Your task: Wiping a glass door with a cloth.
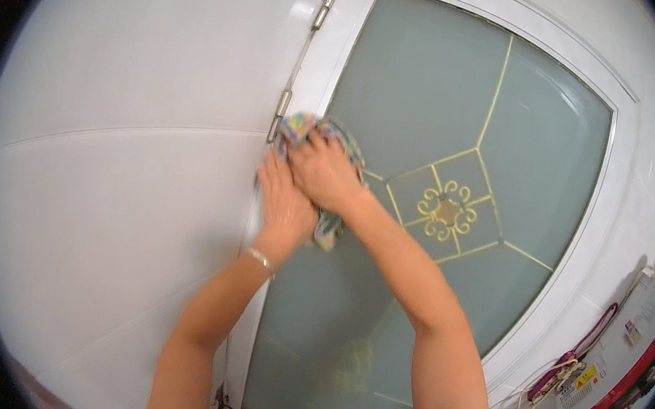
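Note:
A multicoloured patterned cloth [300,126] is bunched against the white door frame [353,8] and the edge of the frosted glass panel [419,95]. My right hand [324,172] grips and presses this cloth, with folds showing above the fingers and a loose end hanging below the wrist. Just to its left, my left hand [287,201] rests flat along the frame near a metal hinge [275,129], fingers stretched upward. A bracelet [261,260] circles my left wrist. Part of the cloth is hidden beneath both hands.
White wall tiles [112,197] fill the left side. Yellow lines and a scroll-shaped ornament [446,212] decorate the glass. At the lower right is a white and red box-like appliance [612,352] bearing labels, with cords [521,391] and a purple strap [552,376] beside it.

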Demonstrator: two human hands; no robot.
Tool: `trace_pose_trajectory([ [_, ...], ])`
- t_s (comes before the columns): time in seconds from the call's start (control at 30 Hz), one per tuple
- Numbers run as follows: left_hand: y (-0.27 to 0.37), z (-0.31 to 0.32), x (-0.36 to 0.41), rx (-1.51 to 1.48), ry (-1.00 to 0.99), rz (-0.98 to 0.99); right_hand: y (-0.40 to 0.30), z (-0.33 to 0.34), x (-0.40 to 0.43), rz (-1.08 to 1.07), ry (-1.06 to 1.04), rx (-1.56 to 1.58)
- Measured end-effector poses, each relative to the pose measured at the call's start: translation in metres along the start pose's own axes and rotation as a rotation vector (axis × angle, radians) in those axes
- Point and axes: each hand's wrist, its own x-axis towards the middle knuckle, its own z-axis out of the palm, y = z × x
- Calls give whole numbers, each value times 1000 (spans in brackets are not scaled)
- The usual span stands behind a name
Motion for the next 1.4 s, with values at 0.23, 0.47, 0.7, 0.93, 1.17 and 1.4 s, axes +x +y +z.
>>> trace_pose_trajectory([
  [0.23,2,-11,-68,-132,-143,66,-24,-4,-77,-111,-148,-58],
  [0.47,-20,-21,60,-144,128,317,7,-54,-30,58,64,22],
  [0.7,-5,-36,187,-21,376,420,101,-54,28,128,233,-234],
  [0.93,23,-43,235,-136,364,310,154,-80,78,64,397,-434],
  [1.17,28,-19,271,-318,654,443,199,-102,134,27,542,-605],
  [1.4,26,-42,365,151,479,419,242,-113,187,138,836,-642],
])
